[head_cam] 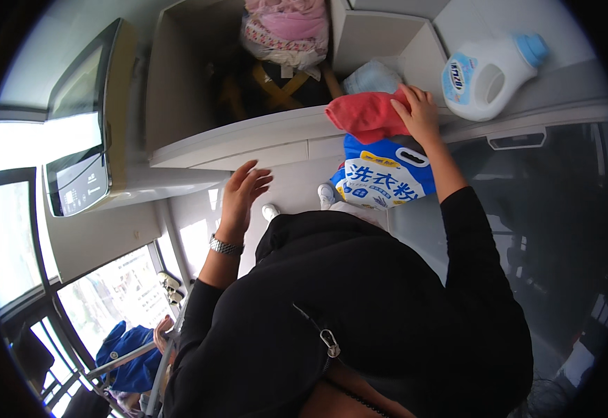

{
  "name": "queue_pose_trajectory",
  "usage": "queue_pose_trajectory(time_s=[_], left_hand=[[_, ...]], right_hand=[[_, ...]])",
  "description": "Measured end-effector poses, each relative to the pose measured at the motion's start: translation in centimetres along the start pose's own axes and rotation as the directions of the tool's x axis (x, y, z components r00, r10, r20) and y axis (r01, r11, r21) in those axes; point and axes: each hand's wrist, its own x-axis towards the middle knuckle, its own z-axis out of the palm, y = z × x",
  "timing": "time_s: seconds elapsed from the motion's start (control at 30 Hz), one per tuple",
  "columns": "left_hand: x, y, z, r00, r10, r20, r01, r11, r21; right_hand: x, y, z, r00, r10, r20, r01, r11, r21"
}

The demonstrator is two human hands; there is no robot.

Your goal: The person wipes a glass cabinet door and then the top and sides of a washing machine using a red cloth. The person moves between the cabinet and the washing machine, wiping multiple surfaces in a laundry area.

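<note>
My right hand (419,112) has its thumb and fingers on a red cloth (369,117) at the front edge of a pale shelf (262,125). Part of the cloth hangs over that edge. Just below it is a blue-and-white detergent bag (382,175) with a cut-out handle, bearing writing; what supports it is hidden. To the right, a white detergent bottle (487,78) with a light-blue cap stands on the ledge. My left hand (243,190) is in the air before the shelf, empty, its fingers apart and slightly bent. A metal-band watch is on that wrist.
Bagged pink fabric (291,31) sits in the open compartment. Pale-blue wrapped material (374,78) lies in the smaller one beside it. An appliance with a dark glass front (76,130) is at left. Blue clothing (131,355) hangs on a metal rack. A glossy dark panel (534,209) fills the right.
</note>
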Motion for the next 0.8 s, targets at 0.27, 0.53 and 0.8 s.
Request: queue_pose_trajectory(time_s=[0.27,0.53,0.8], left_hand=[[-2.7,1.0,-6.8,0.976,0.193,-0.098,-0.163,0.953,0.255],[5.4,5.4,-0.6,0.678,0.541,0.497,-0.574,-0.033,0.819],[12.6,0.5,9.9,0.504,0.417,0.756,-0.714,-0.291,0.637]], right_hand=[[2.2,-16.6,3.2,0.987,-0.156,0.034,0.151,0.981,0.126],[3.9,-25.4,5.6,0.938,-0.342,0.050,0.304,0.886,0.350],[1.0,-12.2,1.0,0.983,-0.163,0.083,0.148,0.975,0.164]])
